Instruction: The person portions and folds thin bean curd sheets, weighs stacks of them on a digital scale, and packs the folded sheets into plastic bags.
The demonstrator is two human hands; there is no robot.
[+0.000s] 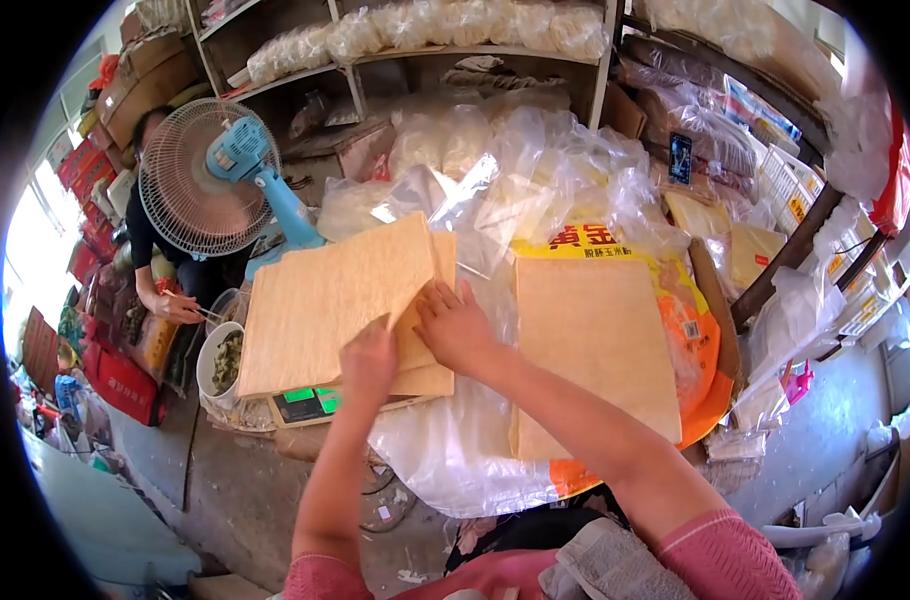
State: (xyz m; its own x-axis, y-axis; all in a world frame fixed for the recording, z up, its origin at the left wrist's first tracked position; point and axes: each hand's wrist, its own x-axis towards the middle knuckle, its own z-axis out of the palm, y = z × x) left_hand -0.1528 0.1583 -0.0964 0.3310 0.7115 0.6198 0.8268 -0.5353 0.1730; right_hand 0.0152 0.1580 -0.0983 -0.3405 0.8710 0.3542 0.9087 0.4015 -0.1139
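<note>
Two large tan sheet stacks lie in front of me. The left one (325,310) is tilted, over a scale (311,403) with green displays. My left hand (369,352) is closed at that stack's right edge, pinching the upper sheets. Beside it, my right hand (457,325) has its fingers spread on the sheets near the same edge. To the right, the second tan stack (595,350) rests on a yellow and orange printed bag (710,365), with clear plastic around it.
A blue fan (245,150) stands behind the left stack. At the left, a person (150,260) holds chopsticks near a white bowl of food (207,372). Clear plastic bags (565,165) fill the back, below shelves (475,50). A phone (680,158) is upright at the back right.
</note>
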